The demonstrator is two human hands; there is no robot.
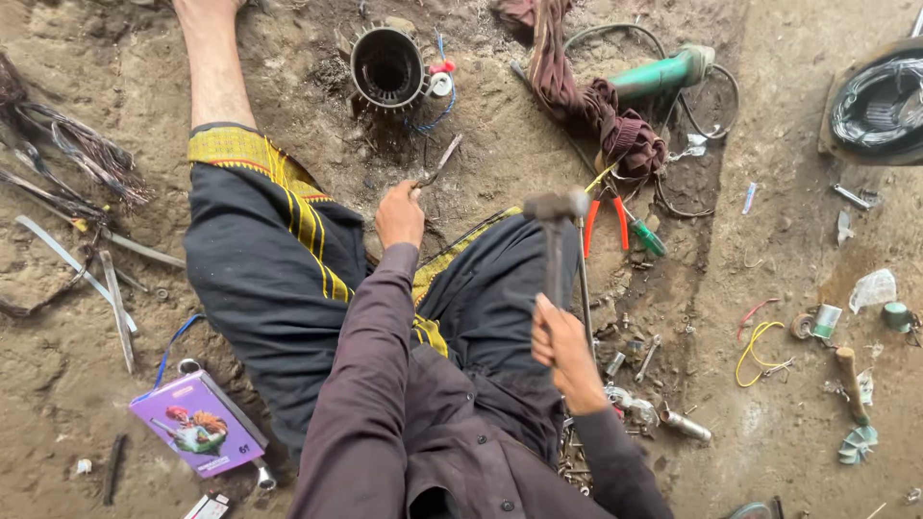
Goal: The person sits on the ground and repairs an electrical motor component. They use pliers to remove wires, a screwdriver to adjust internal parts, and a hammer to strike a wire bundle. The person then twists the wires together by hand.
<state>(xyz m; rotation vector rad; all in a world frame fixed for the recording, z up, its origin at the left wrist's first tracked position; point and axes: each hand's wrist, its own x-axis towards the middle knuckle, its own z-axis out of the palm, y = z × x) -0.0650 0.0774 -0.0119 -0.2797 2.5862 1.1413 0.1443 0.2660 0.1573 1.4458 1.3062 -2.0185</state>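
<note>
Steel hammer [556, 240] stood upright, head above the right hand [562, 351] clenched round its handle; left hand [399, 213] pinched a thin chisel [438, 161] slanting away beyond its fingers toward the motor stator [387, 67]

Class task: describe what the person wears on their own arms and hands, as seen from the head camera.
Both arms are covered by long, loose, dark purplish-brown sleeves reaching the wrists. The left hand and the right hand are bare: no gloves, and no rings, watch or markings can be seen.

Dirt floor [788, 115], green grinder [663, 72], purple box [197, 423]
</note>
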